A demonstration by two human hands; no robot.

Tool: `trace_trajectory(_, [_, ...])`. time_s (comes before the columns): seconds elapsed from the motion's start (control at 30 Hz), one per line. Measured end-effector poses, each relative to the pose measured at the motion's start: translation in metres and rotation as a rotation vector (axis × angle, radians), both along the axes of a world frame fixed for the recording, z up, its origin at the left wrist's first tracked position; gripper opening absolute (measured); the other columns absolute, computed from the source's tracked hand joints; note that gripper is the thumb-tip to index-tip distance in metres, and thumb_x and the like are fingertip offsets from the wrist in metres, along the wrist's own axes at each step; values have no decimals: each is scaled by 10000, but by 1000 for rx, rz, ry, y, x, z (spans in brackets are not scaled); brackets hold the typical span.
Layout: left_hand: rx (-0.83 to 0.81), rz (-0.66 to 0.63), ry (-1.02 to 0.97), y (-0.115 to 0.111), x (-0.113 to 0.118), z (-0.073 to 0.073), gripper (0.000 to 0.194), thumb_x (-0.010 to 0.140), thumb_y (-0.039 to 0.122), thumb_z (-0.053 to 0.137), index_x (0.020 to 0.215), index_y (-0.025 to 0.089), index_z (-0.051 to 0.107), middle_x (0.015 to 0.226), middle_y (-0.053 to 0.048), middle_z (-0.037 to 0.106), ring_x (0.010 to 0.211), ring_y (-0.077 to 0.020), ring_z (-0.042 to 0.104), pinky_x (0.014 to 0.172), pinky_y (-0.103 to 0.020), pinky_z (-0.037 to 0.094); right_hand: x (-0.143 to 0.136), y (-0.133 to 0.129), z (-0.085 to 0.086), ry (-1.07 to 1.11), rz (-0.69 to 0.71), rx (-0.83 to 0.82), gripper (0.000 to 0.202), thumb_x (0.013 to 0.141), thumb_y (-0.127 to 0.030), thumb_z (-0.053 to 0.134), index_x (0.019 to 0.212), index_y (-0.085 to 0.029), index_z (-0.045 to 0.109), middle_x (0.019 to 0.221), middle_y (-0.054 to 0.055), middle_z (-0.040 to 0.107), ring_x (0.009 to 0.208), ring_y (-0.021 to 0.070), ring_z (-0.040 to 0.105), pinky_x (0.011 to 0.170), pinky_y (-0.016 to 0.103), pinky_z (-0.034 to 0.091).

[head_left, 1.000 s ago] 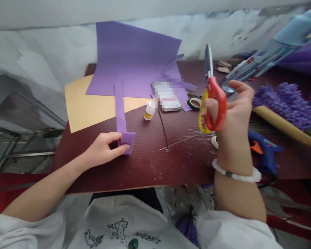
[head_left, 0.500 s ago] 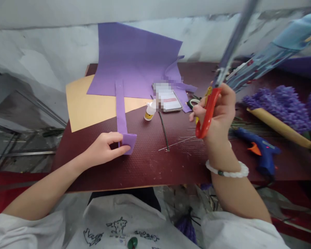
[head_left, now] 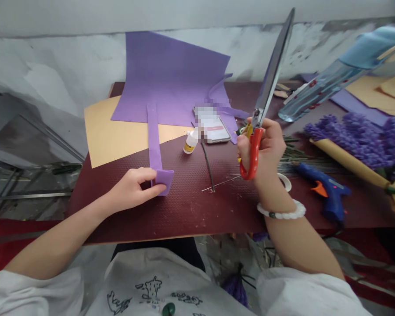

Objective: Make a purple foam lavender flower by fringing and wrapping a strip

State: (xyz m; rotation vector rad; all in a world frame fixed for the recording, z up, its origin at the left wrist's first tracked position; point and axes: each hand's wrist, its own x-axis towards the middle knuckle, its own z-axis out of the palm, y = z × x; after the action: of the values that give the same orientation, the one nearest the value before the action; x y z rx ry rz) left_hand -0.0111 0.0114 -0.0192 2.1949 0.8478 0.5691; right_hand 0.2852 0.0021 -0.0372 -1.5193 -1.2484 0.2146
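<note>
Between thumb and fingers my left hand [head_left: 136,188] pinches the folded near end of a long purple foam strip [head_left: 153,140]. The strip runs away from me, its far end lying over a large purple foam sheet [head_left: 174,79]. My right hand [head_left: 266,149] is closed round the red and yellow handles of a pair of scissors [head_left: 273,70], raised above the table with the blades pointing up and away. The blades look closed or nearly so. A small white glue bottle [head_left: 191,142] stands between my hands, beyond a dark green stem [head_left: 207,166].
A tan sheet [head_left: 115,131] lies under the purple one. A phone [head_left: 217,127] rests behind the bottle. At right are a blue glue gun [head_left: 329,188], purple flowers [head_left: 352,136], thin wires and a leaning clear blue bottle [head_left: 329,83]. The brown table's front edge [head_left: 134,240] is near my body.
My right hand has moved left with the scissors, and their blades now show whole. A white tape roll has come into sight beside my wrist. My left hand stays on the strip.
</note>
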Motion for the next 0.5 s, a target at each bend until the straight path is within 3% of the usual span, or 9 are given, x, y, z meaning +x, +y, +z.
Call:
trace_trajectory(0.17, [-9, -5, 16, 0, 0, 0, 182, 847, 294, 596, 832, 141, 692, 800, -48, 709, 729, -143, 617, 701, -263, 474, 1, -2, -1, 7, 22, -45, 429, 763, -450, 589, 1151, -302, 484, 828, -2, 581, 661, 181, 584, 650, 380, 513])
trace_trajectory(0.3, [-12, -13, 14, 0, 0, 0, 187, 855, 287, 590, 846, 134, 696, 794, -47, 705, 722, -140, 613, 697, -260, 472, 1, -3, 0, -1, 53, 17, 404, 750, -389, 613, 1119, -251, 524, 768, -3, 564, 658, 171, 561, 659, 355, 504])
trace_trajectory(0.5, [9, -7, 7, -1, -1, 0, 178, 853, 277, 595, 831, 131, 695, 779, -36, 706, 708, -132, 607, 684, -253, 458, 4, 3, -8, -46, 84, 129, 377, 726, -370, 640, 1080, -271, 557, 711, -25, 549, 601, 155, 540, 587, 323, 475])
